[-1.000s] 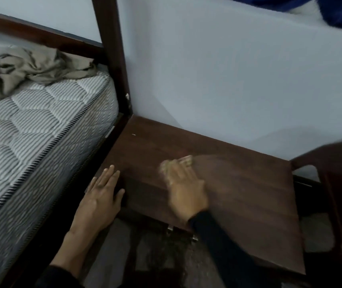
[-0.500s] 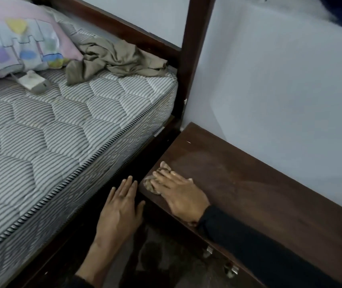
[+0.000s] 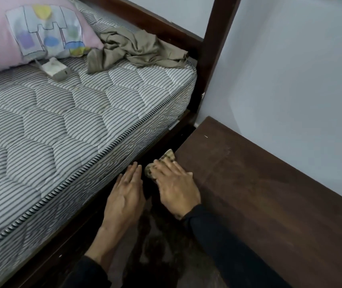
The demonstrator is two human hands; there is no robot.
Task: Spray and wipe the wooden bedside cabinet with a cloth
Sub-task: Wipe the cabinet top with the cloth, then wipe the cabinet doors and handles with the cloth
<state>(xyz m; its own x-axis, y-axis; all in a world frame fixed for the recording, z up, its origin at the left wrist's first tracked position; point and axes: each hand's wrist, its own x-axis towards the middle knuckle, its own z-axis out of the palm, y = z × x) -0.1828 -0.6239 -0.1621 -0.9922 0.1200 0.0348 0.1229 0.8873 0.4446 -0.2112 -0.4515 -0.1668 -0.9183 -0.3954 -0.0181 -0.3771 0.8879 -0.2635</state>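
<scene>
The dark wooden bedside cabinet (image 3: 259, 183) stands against the wall on the right. My right hand (image 3: 176, 186) presses a small checked beige cloth (image 3: 168, 157) over the cabinet's near left corner, fingers flat on it; most of the cloth is hidden under the hand. My left hand (image 3: 125, 196) rests flat with fingers together in the dark gap between the mattress and the cabinet, holding nothing. No spray bottle is in view.
A striped quilted mattress (image 3: 62, 132) on a dark wooden bed frame (image 3: 211, 48) fills the left. On it lie a pink pillow (image 3: 20, 32), a crumpled olive garment (image 3: 137, 48) and a small white charger (image 3: 56, 68). A pale wall (image 3: 290, 69) is behind the cabinet.
My right hand slid the cloth leftward across the cabinet top to its left corner edge. The view swung left, showing more of the bed. My left hand stayed beside the cabinet.
</scene>
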